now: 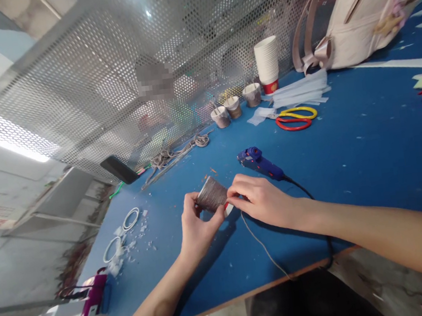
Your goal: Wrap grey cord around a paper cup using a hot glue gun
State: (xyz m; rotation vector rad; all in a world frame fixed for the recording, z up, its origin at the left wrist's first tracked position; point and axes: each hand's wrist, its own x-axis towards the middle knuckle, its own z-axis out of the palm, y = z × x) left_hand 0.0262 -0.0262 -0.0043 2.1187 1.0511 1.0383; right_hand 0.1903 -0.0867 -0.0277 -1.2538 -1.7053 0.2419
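A small paper cup (212, 195), mostly wrapped in grey-brown cord, is tilted on its side between my hands above the blue table. My left hand (199, 227) grips it from the left, thumb along the lower side and fingers behind. At its right end, where a bit of red and white shows, my right hand (255, 198) pinches the cord against the cup. The loose cord (259, 241) trails from there down over the table's front edge. Just beyond my right hand lies a blue hot glue gun (260, 163), its black cable running behind my forearm.
Red-and-yellow scissors (295, 119) lie near white strips (301, 88). Behind stand several cord-wrapped cups (253, 96), a paper cup stack (267, 61) and a backpack (354, 17). Cord bundles (164, 158) and a phone (118, 169) sit along the perforated metal screen (191, 44). White rings (130, 219) lie left.
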